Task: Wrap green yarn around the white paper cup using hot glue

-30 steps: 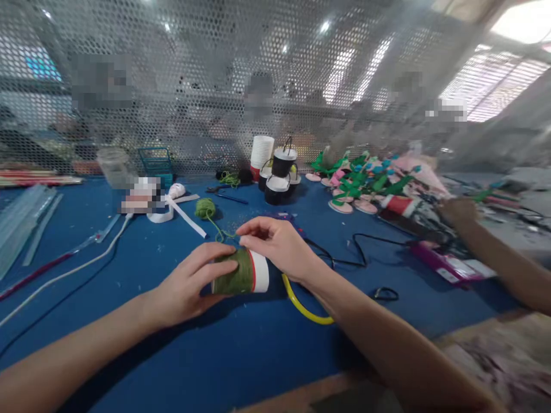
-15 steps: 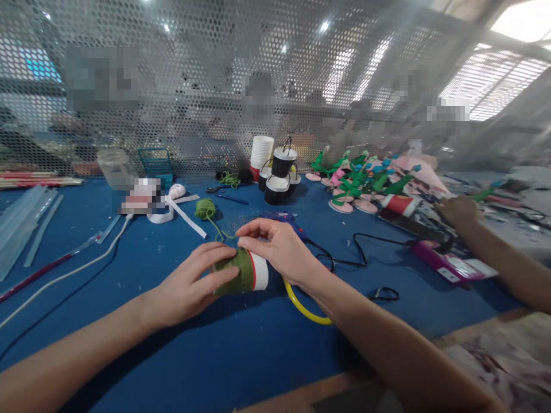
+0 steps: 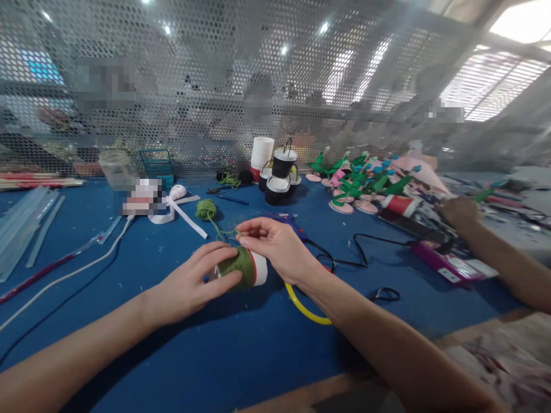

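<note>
Nearest, the left hand cradles a paper cup lying on its side on the blue counter, fingers curled round its green-wound end. At one o'clock from it the right hand pinches the green yarn above the cup, thumb and forefinger closed on the strand. Winding neatly, I judge, calls for steady tension and each turn laid touching the one beside it. The yarn ball lies at eleven o'clock. Farther off are black cups at one o'clock and a co-worker's hand at three.
</note>
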Tool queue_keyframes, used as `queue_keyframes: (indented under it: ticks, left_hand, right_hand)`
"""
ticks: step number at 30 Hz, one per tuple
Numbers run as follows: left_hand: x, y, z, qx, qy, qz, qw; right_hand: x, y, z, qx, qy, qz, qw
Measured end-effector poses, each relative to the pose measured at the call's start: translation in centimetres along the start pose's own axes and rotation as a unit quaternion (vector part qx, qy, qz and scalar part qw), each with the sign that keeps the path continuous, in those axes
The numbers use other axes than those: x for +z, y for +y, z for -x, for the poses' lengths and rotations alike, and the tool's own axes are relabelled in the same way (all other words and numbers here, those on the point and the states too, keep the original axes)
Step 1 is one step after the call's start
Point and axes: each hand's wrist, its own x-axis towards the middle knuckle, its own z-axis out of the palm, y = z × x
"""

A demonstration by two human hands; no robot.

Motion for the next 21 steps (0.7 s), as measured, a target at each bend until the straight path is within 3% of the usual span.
queue_keyframes:
  ticks: [3, 6, 9, 12, 21]
  left_hand:
    - [-0.04, 0.2, -0.07, -0.023, -0.003, 0.043, 0.999]
    - [-0.22, 0.59, -0.32, -0.113, 0.02, 0.124, 0.986]
    - [-0.35, 0.91, -0.64, -0.241, 0.016, 0.201, 0.949]
    - [-0.22, 1.03, -0.78, -0.303, -0.019, 0.264, 0.916]
    - [-0.01, 1.03, -0.62, -0.231, -0.012, 0.236, 0.944]
  right_hand:
    - [-0.05, 0.02, 0.01, -0.011, 0.001, 0.014, 1.0]
    - [-0.04, 0.12, 0.05, -0.021, 0.001, 0.035, 0.999]
    - [0.13, 0.35, 0.18, -0.039, -0.001, 0.056, 0.998]
    - [0.32, 0.5, 0.36, -0.055, -0.011, 0.075, 0.996]
    - [0.06, -0.25, 0.55, -0.063, -0.014, 0.128, 0.99]
